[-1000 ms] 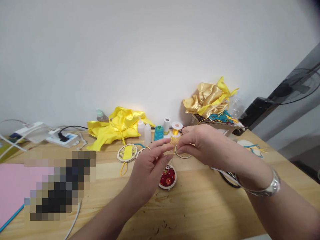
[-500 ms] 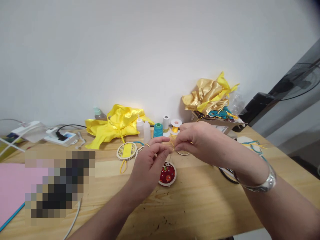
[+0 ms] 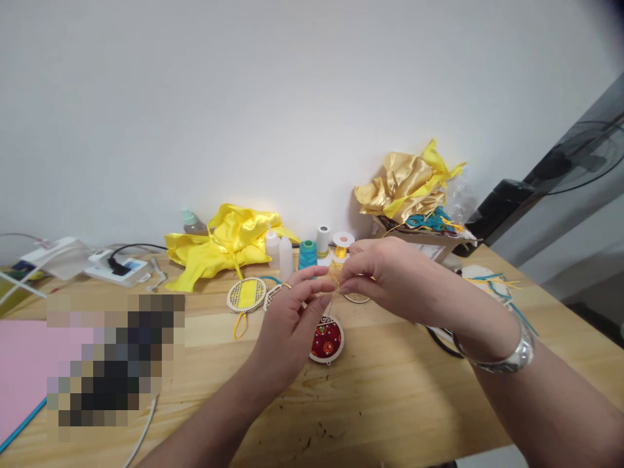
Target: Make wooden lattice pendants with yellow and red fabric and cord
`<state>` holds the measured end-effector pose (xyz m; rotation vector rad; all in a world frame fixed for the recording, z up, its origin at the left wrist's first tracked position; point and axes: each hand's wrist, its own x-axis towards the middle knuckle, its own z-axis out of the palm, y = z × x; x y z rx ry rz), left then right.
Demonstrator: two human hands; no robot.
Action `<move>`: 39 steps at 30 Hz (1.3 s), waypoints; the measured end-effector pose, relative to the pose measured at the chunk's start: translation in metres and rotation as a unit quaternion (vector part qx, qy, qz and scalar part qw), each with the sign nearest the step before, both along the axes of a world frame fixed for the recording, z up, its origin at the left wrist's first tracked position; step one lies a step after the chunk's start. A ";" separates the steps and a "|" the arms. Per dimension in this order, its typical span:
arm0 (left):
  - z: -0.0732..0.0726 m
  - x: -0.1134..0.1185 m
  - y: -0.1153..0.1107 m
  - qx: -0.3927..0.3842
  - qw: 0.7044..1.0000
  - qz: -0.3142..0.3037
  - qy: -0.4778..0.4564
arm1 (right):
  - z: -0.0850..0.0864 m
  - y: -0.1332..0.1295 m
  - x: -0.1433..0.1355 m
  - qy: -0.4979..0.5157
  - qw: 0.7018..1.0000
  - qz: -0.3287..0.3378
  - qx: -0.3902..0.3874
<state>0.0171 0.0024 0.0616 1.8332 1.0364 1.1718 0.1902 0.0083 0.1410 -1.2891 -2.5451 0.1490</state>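
Observation:
Above the middle of the table, my left hand (image 3: 291,318) and my right hand (image 3: 390,270) meet at the fingertips. Both pinch a thin yellow cord (image 3: 336,278), which runs in a small loop between them. Just below hangs or lies a round ornament (image 3: 326,343) with a pale wooden rim, a cutout pattern at its top and dark red flowered fabric; my left hand covers part of it. A similar ornament with yellow fabric (image 3: 247,294) and a yellow loop lies to the left. Another pale ring (image 3: 358,299) is partly hidden behind my right hand.
Behind stand a teal thread cone (image 3: 307,255), white squeeze bottles (image 3: 286,259), a white spool (image 3: 323,240) and a yellow cord spool (image 3: 342,242). Yellow satin (image 3: 227,240) lies back left. A cardboard box (image 3: 424,242) with fabric scraps stands back right. Power strips (image 3: 119,268) sit far left.
The hands stay nearly in place, still pinching the cord, with only slight finger movement. The red ornament has not visibly moved.

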 end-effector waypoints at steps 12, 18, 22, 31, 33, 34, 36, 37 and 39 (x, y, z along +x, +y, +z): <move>-0.001 -0.003 0.000 0.012 0.999 0.012 0.029 | -0.001 0.001 0.002 0.015 1.000 0.000 0.011; -0.004 -0.007 0.000 0.016 0.998 0.023 0.054 | -0.001 0.002 0.006 0.045 0.998 0.011 0.034; -0.006 -0.009 -0.002 0.017 0.997 0.026 0.069 | 0.002 0.002 0.006 0.035 0.999 -0.006 0.037; -0.011 -0.015 0.002 -0.024 0.997 0.030 0.067 | 0.004 0.000 0.003 0.027 0.999 -0.020 0.036; -0.006 -0.017 0.003 -0.019 0.997 0.062 0.052 | 0.004 -0.001 0.001 0.031 0.999 -0.013 0.034; -0.003 -0.018 0.002 -0.017 0.996 0.073 0.042 | 0.004 -0.001 -0.001 0.030 0.999 -0.010 0.032; 0.004 -0.016 0.001 -0.043 0.997 0.062 0.011 | 0.003 -0.002 -0.004 0.024 0.999 -0.006 0.032; 0.008 -0.015 -0.001 -0.072 0.997 0.040 -0.008 | 0.003 -0.002 -0.005 0.022 0.999 -0.005 0.032; 0.011 -0.012 -0.004 -0.122 0.991 -0.014 -0.051 | 0.003 -0.003 -0.008 0.018 1.000 -0.009 0.024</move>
